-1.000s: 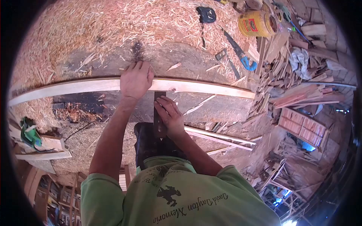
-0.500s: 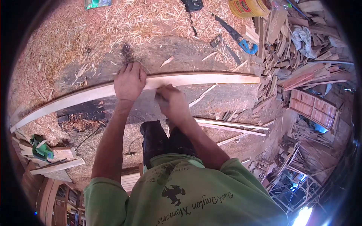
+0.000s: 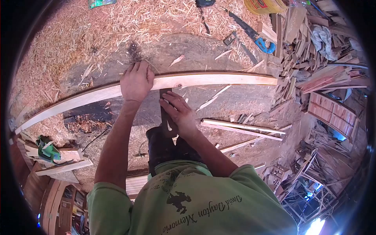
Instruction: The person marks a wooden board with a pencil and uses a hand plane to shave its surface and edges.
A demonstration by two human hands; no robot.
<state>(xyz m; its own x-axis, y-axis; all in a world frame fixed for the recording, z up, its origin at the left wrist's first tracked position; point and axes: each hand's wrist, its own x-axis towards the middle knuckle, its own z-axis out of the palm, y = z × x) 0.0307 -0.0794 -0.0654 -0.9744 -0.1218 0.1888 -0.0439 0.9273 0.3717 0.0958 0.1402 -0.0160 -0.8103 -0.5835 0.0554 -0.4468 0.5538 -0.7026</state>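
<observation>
A long, pale wooden strip (image 3: 203, 80) lies across the work surface, appearing curved in this wide view. My left hand (image 3: 136, 82) grips it left of centre, fingers over the far edge. My right hand (image 3: 179, 113) is closed on a dark, flat, narrow tool (image 3: 166, 93), whose exact kind I cannot make out. The tool's far end meets or lies just under the near edge of the strip, and its lower end hangs over my dark trousers. A small dark knot shows on the strip close to that end.
Shavings cover much of the board (image 3: 231, 98). Beyond the strip lie a blue-handled handsaw (image 3: 250, 33), a dark tool (image 3: 230, 38) and a yellow bucket (image 3: 266, 6). Wood scraps (image 3: 293, 51) heap up on the right. A green power tool (image 3: 48, 150) sits lower left.
My right hand, blurred before, has moved down slightly from the strip and shows clearly, with the dark tool now visible. My left hand keeps its hold. The view has shifted slightly.
</observation>
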